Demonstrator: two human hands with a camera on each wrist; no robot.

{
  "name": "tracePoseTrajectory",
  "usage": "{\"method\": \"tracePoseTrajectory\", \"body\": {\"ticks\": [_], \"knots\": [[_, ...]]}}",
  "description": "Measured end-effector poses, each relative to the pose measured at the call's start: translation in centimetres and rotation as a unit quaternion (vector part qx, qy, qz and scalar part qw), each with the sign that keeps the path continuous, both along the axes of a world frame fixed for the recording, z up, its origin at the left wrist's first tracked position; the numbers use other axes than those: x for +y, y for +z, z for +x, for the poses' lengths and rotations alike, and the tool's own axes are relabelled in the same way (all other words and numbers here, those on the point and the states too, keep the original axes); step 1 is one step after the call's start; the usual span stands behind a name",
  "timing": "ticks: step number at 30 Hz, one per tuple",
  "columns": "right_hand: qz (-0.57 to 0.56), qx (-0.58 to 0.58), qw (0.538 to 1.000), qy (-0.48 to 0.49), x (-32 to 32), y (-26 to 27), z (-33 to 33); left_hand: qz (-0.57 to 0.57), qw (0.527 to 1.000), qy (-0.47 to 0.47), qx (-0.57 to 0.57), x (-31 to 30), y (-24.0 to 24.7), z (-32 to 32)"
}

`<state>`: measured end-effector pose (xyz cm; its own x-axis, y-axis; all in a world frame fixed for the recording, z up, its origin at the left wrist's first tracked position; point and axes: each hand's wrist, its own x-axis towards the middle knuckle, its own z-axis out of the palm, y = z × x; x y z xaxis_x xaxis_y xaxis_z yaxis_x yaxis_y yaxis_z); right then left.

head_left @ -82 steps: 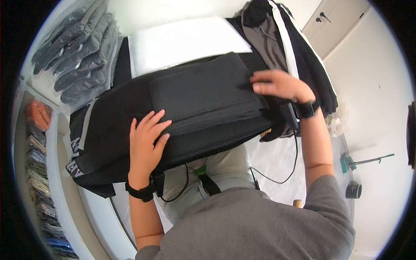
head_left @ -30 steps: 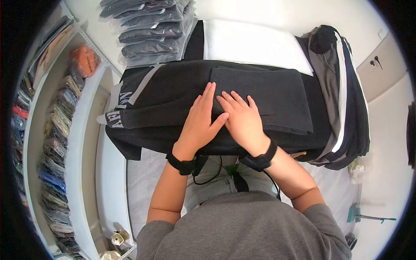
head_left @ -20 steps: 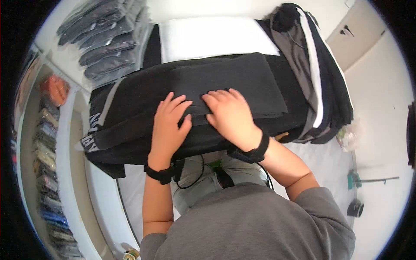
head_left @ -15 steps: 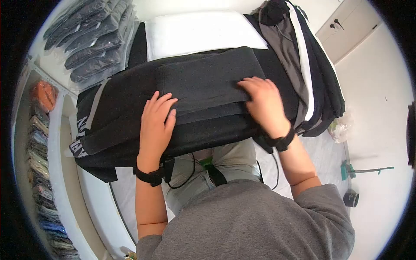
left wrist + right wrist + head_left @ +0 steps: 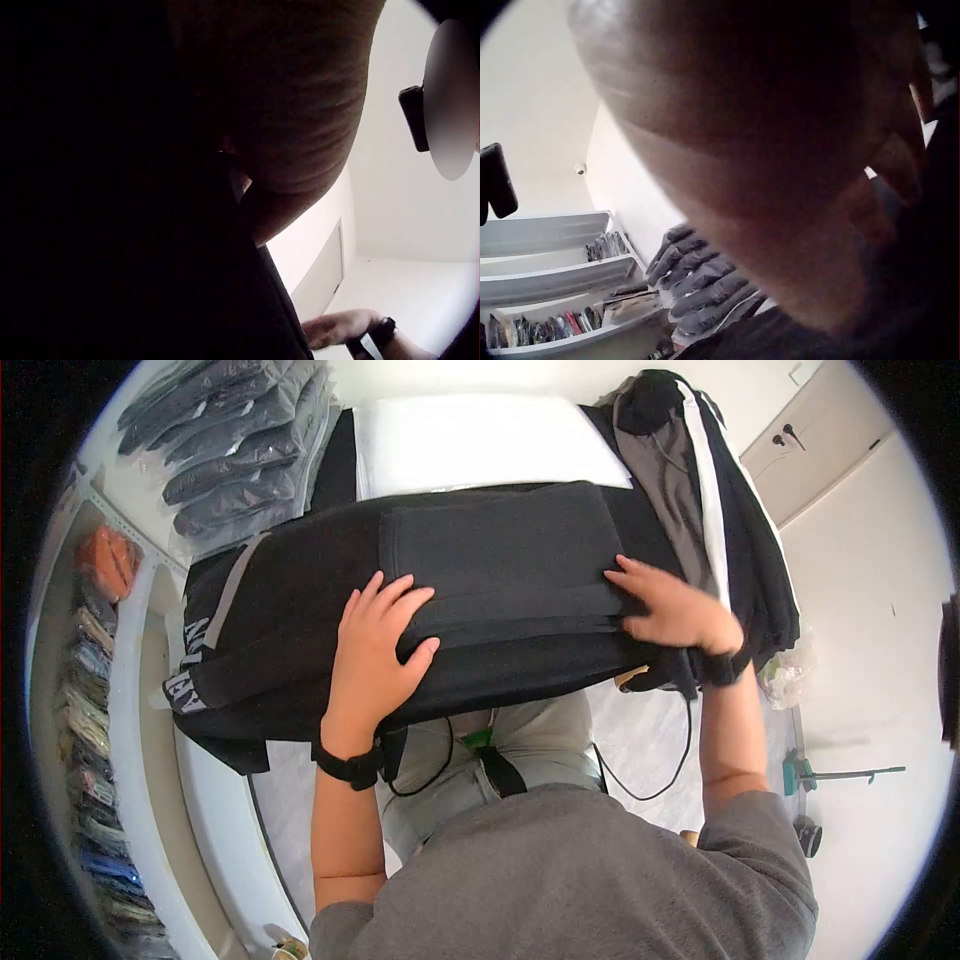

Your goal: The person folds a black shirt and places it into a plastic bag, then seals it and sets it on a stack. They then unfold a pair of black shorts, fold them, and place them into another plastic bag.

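A black garment (image 5: 300, 585) with grey lettering at its left end lies across the table, its right part folded into a dark rectangular panel (image 5: 500, 540). The left hand (image 5: 375, 655) rests with spread fingers on the cloth at the panel's lower left corner. At the panel's right edge is the right hand (image 5: 680, 610), fingers extended and slightly blurred, touching or just over the cloth. In the left wrist view, dark cloth fills the left side and the right hand (image 5: 341, 328) shows low down. The right wrist view is mostly the right hand (image 5: 757, 150) close up.
White plastic sheets (image 5: 480, 442) lie behind the garment. Bagged dark clothes (image 5: 240, 460) are stacked at back left, and a black and grey garment with a white stripe (image 5: 712, 510) lies at the right. Shelves (image 5: 140, 690) of packed clothes stand left; a cable (image 5: 650, 797) hangs from the right wrist.
From beside the left hand on the panel, the right hand has moved right to the panel's right edge. The left hand has stayed near the panel's lower left corner, its fingers now more spread.
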<state>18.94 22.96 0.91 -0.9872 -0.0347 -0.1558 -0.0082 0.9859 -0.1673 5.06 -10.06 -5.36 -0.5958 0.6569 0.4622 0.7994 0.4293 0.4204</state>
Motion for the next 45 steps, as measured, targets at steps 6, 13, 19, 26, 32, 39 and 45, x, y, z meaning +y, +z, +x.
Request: {"method": "tracePoseTrajectory", "body": {"ticks": [6, 13, 19, 26, 32, 39, 45], "knots": [[-0.121, 0.205, 0.971, -0.014, 4.2, 1.2, -11.2, 0.007, 1.0, 0.005, 0.017, 0.1, -0.6, -0.4], [-0.188, 0.022, 0.973, -0.131, 7.3, -1.5, -15.5, 0.052, 0.998, -0.002, -0.036, -0.1, 0.5, 0.1], [-0.047, 0.087, 0.992, -0.083, 4.9, -0.6, -15.9, 0.03, 0.999, 0.014, -0.005, 0.1, -0.6, -0.4], [-0.171, 0.115, 0.967, 0.149, -9.1, -1.2, -21.0, 0.007, 1.0, 0.011, -0.006, 0.1, -0.4, -0.5], [-0.272, 0.013, 0.962, -0.008, -11.3, -3.1, -24.0, 0.121, 0.99, 0.007, -0.078, -0.2, -0.1, -0.1], [-0.42, -0.094, 0.901, -0.059, -8.0, -2.4, -25.0, 0.142, 0.987, 0.029, -0.073, -0.5, -0.9, -0.7], [-0.372, -0.062, 0.926, -0.027, -9.4, -3.2, -24.9, 0.157, 0.984, 0.019, -0.085, -0.4, -0.2, -0.2]]}}
